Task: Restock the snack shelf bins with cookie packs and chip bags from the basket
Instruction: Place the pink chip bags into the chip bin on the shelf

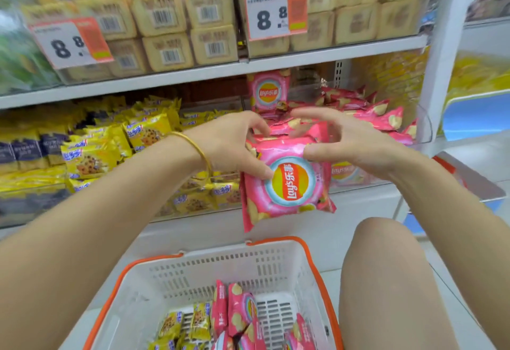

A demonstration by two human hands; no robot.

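Nearest the camera, a white perforated plastic basket (209, 269) with an orange rim is seen, holding glossy pink chip bags (237, 313) and small yellow cookie packs (171, 325). Above it, a crinkled pink chip bag (287, 184) is gripped at its left edge by the left hand (234, 145), thumb pressed on the round logo, fingers curled behind. The right hand (347, 145) is held spread at the bag's upper right corner, its thumb touching the foil; no firm clasp is shown. Behind, a clear-fronted bin of pink bags (367, 112) is seen, with a bin of yellow cookie packs (91, 151) beside it on the left.
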